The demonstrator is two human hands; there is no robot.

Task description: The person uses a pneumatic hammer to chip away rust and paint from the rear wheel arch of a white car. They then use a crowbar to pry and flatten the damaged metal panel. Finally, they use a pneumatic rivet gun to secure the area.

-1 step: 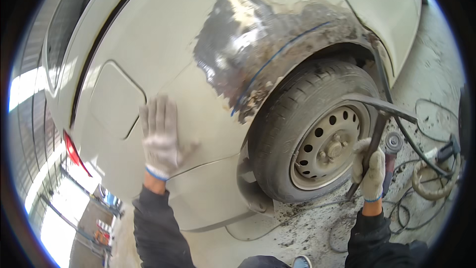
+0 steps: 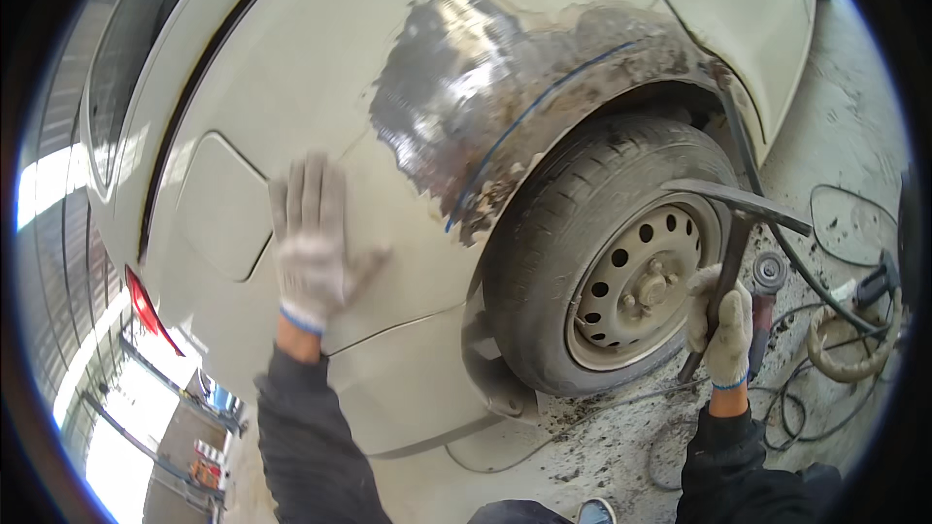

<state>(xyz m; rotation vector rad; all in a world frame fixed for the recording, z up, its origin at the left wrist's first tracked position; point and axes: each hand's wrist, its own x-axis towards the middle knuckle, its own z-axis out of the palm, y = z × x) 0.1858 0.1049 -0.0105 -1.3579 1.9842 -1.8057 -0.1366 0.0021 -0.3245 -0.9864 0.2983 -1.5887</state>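
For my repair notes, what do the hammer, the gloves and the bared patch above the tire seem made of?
Hammer: probably a steel head, being dull dark grey; handle material unclear. Gloves: apparently knitted fabric, matte off-white, with blue-edged cuffs. Bared patch: likely sheet metal, from its shiny glints; mottled brown lower down may be rust.

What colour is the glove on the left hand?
The left glove is off-white, edged blue; best in the head view.

Grinder (image 2: 763, 309) near dark hose (image 2: 749, 157)
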